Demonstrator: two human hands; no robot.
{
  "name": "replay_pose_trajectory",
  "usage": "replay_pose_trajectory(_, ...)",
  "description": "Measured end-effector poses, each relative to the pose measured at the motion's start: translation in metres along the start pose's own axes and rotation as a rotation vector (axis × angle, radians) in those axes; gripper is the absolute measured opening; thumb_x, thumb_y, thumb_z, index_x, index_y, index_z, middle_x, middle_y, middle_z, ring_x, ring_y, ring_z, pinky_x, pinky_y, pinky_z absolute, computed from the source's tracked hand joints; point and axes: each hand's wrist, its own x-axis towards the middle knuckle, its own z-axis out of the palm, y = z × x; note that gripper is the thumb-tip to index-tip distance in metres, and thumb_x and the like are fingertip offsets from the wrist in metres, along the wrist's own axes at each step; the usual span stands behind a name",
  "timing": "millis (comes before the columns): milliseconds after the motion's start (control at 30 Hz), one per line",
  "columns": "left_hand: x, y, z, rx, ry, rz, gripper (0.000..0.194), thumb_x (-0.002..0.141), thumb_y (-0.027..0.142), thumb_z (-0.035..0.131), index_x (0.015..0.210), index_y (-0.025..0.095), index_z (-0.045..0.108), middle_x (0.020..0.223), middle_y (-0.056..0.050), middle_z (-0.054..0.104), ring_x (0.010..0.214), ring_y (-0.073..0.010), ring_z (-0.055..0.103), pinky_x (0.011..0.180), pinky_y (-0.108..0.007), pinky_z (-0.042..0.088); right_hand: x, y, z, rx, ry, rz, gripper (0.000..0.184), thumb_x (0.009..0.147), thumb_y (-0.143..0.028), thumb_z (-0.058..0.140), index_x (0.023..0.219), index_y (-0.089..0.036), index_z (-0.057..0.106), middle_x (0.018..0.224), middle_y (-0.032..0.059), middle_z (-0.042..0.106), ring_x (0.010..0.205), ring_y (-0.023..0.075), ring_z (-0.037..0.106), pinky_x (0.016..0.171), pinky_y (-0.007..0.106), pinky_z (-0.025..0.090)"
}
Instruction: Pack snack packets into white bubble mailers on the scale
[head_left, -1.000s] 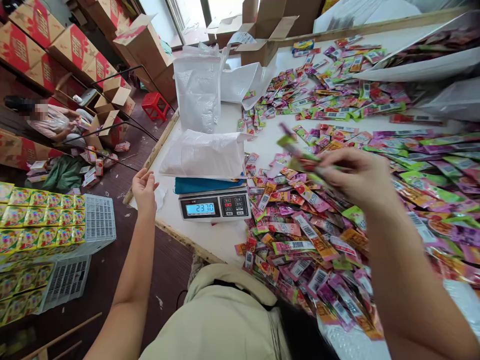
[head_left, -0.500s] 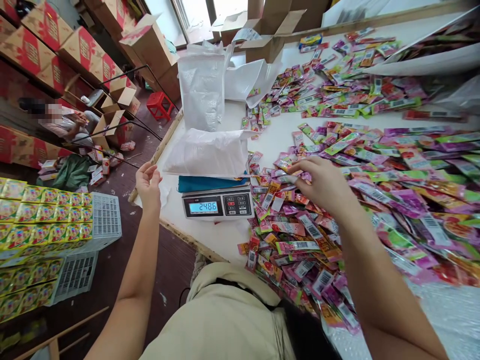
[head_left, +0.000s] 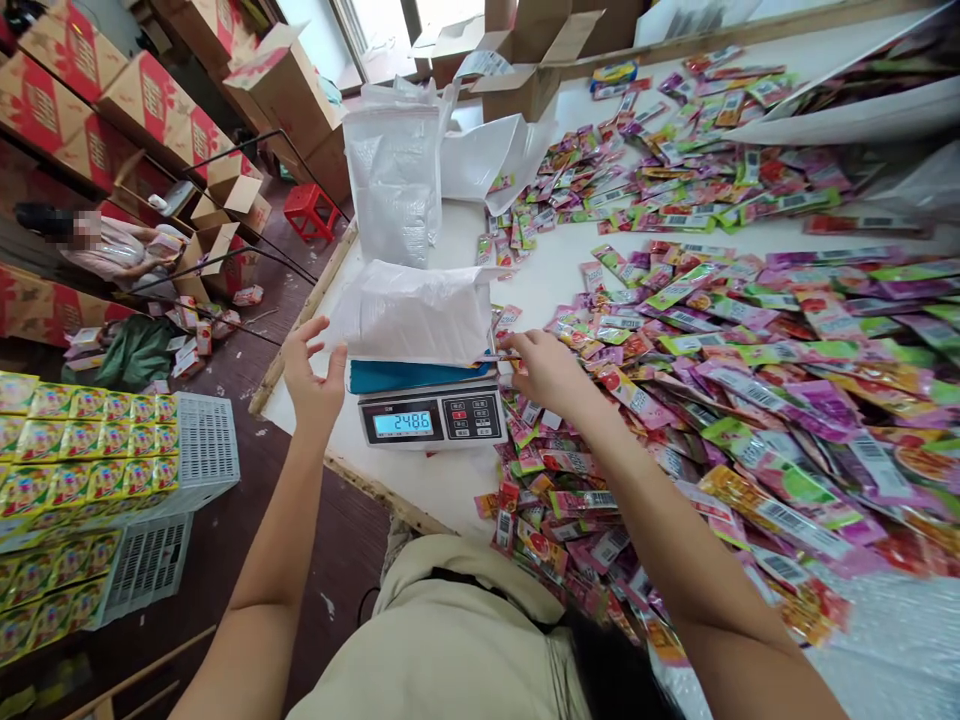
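Note:
A white plastic bag, bulging, lies across the blue pan of a digital scale, whose lit display appears to read 248.6. My left hand is raised at the bag's left end, thumb and fingers apart, holding nothing. At the bag's right end, my right hand has its fingers pinched on a thin snack packet, seen nearly edge-on. That packet's tip reaches the edge of the bag. Loose colourful snack packets are heaped right beside my right hand and under its forearm.
Filled clear bags stand behind the scale, near an open cardboard box. Crates of yellow boxes are on the left. A red stool and a seated person are beyond the wooden table edge.
My right hand has moved left from above the packet heap to the bag's right end, with a packet in its fingers. My left hand has come slightly nearer the bag, its fingers spreading.

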Motion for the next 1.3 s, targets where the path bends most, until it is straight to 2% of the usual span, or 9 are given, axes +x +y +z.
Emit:
replay_pose_trajectory(67,0.001,0.003,0.006,0.016,-0.029,0.038,0.042,0.088,0.034,0.07,0.128,0.024,0.06,0.128,-0.01,0.063,0.124,-0.0261,0.06,0.099,-0.042,0.052,0.005,-0.005,-0.001,-0.018,-0.052,0.041,0.035,0.083,-0.009,0.051,0.113,-0.016,0.068,0.108,0.0156,0.07,0.097,0.0299,0.064,0.082,0.037,0.045)
replay_pose_trajectory(167,0.0,0.002,0.012,0.018,-0.045,0.038,0.043,0.087,0.035,0.071,0.128,0.024,0.06,0.128,-0.01,0.064,0.123,-0.0266,0.06,0.1,-0.043,0.052,0.015,-0.013,-0.006,0.045,-0.003,0.061,0.033,0.09,-0.01,0.042,0.109,-0.018,0.067,0.108,0.014,0.07,0.096,0.0278,0.065,0.077,0.035,0.043)
replay_pose_trajectory(300,-0.002,-0.001,0.014,0.005,-0.038,-0.01,0.043,0.086,0.037,0.072,0.125,0.025,0.061,0.127,-0.009,0.064,0.123,-0.0267,0.06,0.101,-0.043,0.051,0.037,-0.029,-0.005,0.08,0.009,0.067,0.03,0.09,-0.012,0.046,0.113,-0.016,0.064,0.113,0.0172,0.07,0.101,0.0306,0.065,0.078,0.036,0.045)
replay_pose_trajectory(433,-0.005,-0.002,0.009,0.016,-0.024,-0.042,0.043,0.086,0.037,0.073,0.125,0.025,0.062,0.127,-0.009,0.064,0.124,-0.0264,0.06,0.101,-0.043,0.051,0.06,-0.046,0.002,-0.003,-0.123,0.13,0.033,0.088,-0.017,0.054,0.119,-0.011,0.065,0.111,0.0232,0.072,0.101,0.0344,0.068,0.081,0.04,0.048)
replay_pose_trajectory(600,-0.012,-0.006,-0.006,0.064,-0.006,-0.037,0.039,0.088,0.036,0.07,0.124,0.024,0.062,0.126,-0.009,0.065,0.122,-0.0248,0.06,0.1,-0.041,0.052,0.064,-0.047,-0.002,0.0,-0.101,0.155,0.026,0.082,-0.023,0.061,0.104,-0.012,0.072,0.104,0.0219,0.074,0.097,0.0343,0.07,0.079,0.038,0.049)
replay_pose_trajectory(800,-0.02,-0.014,-0.017,0.076,0.027,-0.055,0.038,0.088,0.034,0.069,0.124,0.024,0.062,0.124,-0.008,0.066,0.12,-0.0243,0.062,0.098,-0.04,0.052,0.017,-0.003,-0.044,-0.028,0.069,0.266,0.009,0.072,-0.029,0.066,0.071,-0.022,0.061,0.068,0.0084,0.065,0.068,0.0252,0.061,0.061,0.032,0.038)
replay_pose_trajectory(1000,-0.023,-0.011,-0.017,0.064,0.033,-0.05,0.037,0.089,0.033,0.068,0.123,0.023,0.061,0.125,-0.009,0.065,0.121,-0.0244,0.061,0.098,-0.04,0.052,-0.058,0.033,-0.087,-0.063,0.08,0.556,0.038,0.069,-0.031,0.074,0.06,-0.026,0.038,0.055,0.0025,0.049,0.053,0.0168,0.038,0.059,0.032,0.03)
replay_pose_trajectory(1133,-0.023,-0.009,-0.015,0.117,0.008,0.003,0.037,0.091,0.035,0.065,0.126,0.023,0.059,0.126,-0.01,0.065,0.121,-0.0236,0.061,0.097,-0.04,0.053,-0.086,0.044,-0.093,-0.057,0.032,0.738,0.038,0.068,-0.036,0.072,0.062,-0.026,0.036,0.054,0.0006,0.047,0.054,0.0179,0.041,0.059,0.031,0.03)
replay_pose_trajectory(1300,-0.02,-0.006,-0.013,0.165,0.013,0.043,0.037,0.093,0.038,0.063,0.126,0.023,0.057,0.126,-0.01,0.064,0.12,-0.0235,0.061,0.097,-0.04,0.053,-0.096,0.049,-0.089,-0.035,0.011,0.776,0.033,0.067,-0.043,0.065,0.065,-0.026,0.037,0.058,0.0006,0.049,0.058,0.0204,0.046,0.061,0.032,0.033)
